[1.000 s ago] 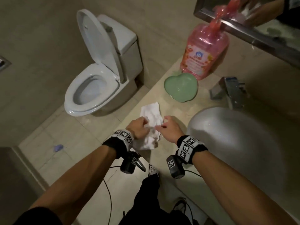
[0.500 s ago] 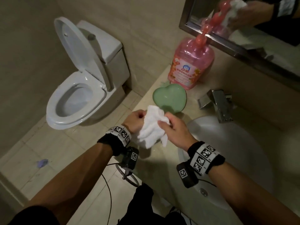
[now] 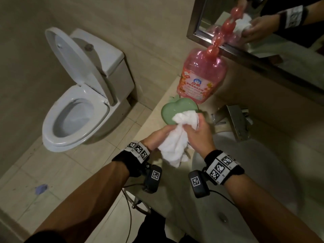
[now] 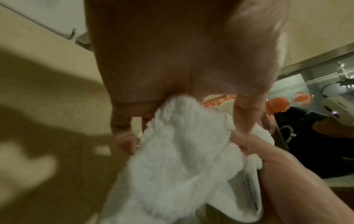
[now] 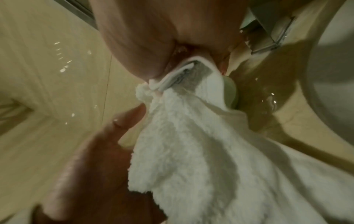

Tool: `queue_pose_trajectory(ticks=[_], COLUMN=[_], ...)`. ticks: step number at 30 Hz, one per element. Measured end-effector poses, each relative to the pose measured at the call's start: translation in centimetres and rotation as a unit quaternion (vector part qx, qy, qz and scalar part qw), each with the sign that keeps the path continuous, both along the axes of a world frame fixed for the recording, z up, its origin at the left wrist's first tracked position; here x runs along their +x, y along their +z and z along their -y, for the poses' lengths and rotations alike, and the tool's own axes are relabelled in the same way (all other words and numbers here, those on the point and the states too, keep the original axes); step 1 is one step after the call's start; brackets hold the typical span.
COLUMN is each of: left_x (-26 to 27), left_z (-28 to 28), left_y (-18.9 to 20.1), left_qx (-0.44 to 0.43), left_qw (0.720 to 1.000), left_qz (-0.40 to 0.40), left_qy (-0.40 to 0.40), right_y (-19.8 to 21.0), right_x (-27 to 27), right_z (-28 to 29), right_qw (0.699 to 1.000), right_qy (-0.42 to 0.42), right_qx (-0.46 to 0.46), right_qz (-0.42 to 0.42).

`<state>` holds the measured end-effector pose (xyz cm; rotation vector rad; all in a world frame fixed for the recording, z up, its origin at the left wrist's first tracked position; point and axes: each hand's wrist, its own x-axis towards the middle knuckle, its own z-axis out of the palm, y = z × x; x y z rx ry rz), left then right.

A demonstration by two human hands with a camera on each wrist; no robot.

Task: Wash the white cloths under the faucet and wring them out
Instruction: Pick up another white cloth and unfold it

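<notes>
Head view: left hand (image 3: 158, 137) and right hand (image 3: 199, 132) both clutch the white cloth (image 3: 177, 142), left of the faucet (image 3: 236, 123), the right nearer it.

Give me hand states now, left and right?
Left hand: closed, holding the white cloth.
Right hand: closed, pinching the same cloth near its top.

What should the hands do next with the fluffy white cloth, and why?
Probably carry the white cloth to the right, over the sink and under the faucet. The left hand and right hand both grip it, bunched up above the counter beside the green dish, not over the basin. No water shows running, so the tap likely needs opening too.
</notes>
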<state>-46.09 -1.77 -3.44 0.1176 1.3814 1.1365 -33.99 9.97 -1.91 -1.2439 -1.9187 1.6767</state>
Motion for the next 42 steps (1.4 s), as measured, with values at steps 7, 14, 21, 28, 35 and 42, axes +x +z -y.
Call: queue_pose_trajectory(ticks=[7, 14, 21, 28, 35, 42], left_x=[-1.5, -2.5, -2.3, -1.7, 0.7, 7.8], left_z=[-0.5, -0.1, -1.2, -0.9, 0.3, 0.9], left_y=[-2.9, -4.4, -4.9, -3.7, -0.6, 3.4], left_qx=[-0.053, -0.053, -0.065, -0.022, 0.078, 0.081], left_qw=[0.963, 0.972, 0.972, 0.982, 0.969, 0.930], left_qz=[-0.263, -0.220, -0.208, -0.177, -0.231, -0.351], left_qy=[-0.036, 0.064, 0.092, 0.054, -0.052, -0.080], right_y=[-1.9, -3.9, -4.4, -3.6, 1.9, 7.7], right_x=[-2.1, -3.9, -4.5, -3.9, 0.4, 6.8], right_z=[-1.4, -2.6, -3.1, -3.1, -3.1, -3.3], right_qw=[0.976, 0.942, 0.926, 0.949, 0.961, 0.924], right_qy=[0.035, 0.081, 0.125, 0.106, 0.081, 0.135], right_qx=[0.203, 0.285, 0.307, 0.255, 0.255, 0.311], right_qz=[0.074, 0.157, 0.179, 0.154, 0.075, 0.178])
